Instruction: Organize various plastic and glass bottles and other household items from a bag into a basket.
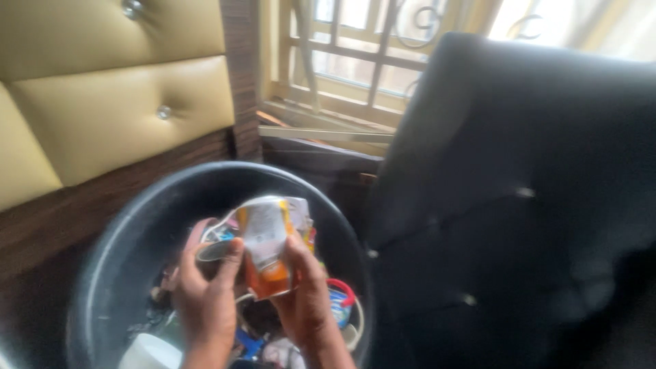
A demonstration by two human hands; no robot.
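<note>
Both my hands hold a crumpled orange and white carton [268,247] over a black round bin [137,219]. My left hand [205,294] grips its left side, thumb up against the pale torn flap. My right hand [306,297] clasps the right side with the thumb pressed on the orange front. The frame is blurred, so details of the carton are unclear.
Inside the bin lies mixed rubbish, including a white cup [150,352] and a blue and red packet [340,301]. A dark padded chair [519,205] stands right beside the bin. A tufted yellow headboard [109,102] is at the upper left, a barred window [355,55] behind.
</note>
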